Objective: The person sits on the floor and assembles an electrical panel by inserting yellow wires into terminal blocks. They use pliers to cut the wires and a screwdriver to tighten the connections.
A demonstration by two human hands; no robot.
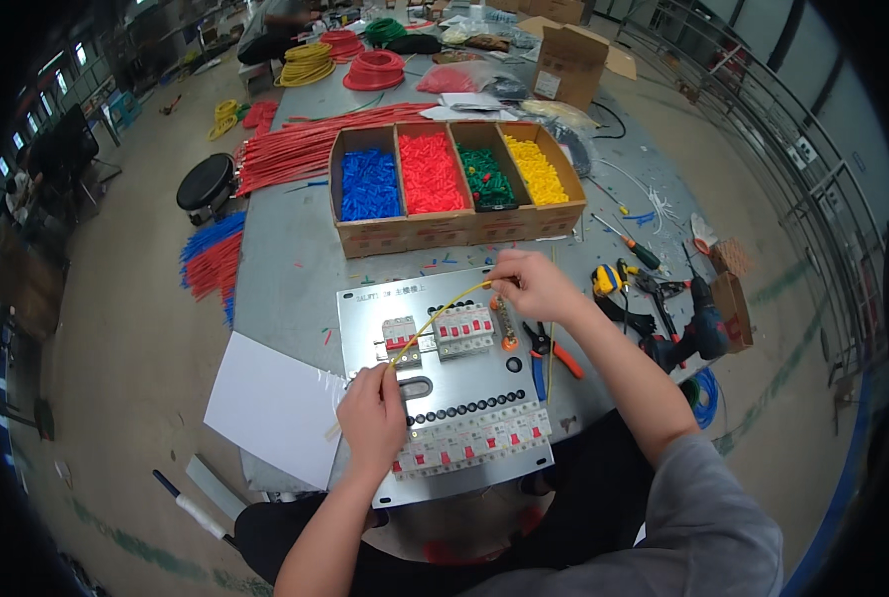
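Observation:
A thin yellow wire [443,309] stretches slantwise between my two hands, above a silver metal panel [365,298]. My left hand [372,413] pinches its lower end beside the small circuit breaker [400,338]. The other end is between the fingers of my right hand [534,286], near the panel's far right corner. Under the wire sits a wider circuit breaker block [463,329] with red switches. A terminal strip with orange ends [505,323] lies just below my right hand. Along the near edge runs a row of breakers [469,443], its left end close to my left wrist.
Beyond the panel stands a cardboard box [454,234] with blue, red, green and yellow sleeves in compartments. White paper [275,408] lies left. Orange-handled pliers [567,360], a screwdriver [644,255], a yellow tape measure [607,279] and a power drill [701,323] lie right. Red wires [305,149] are bundled behind.

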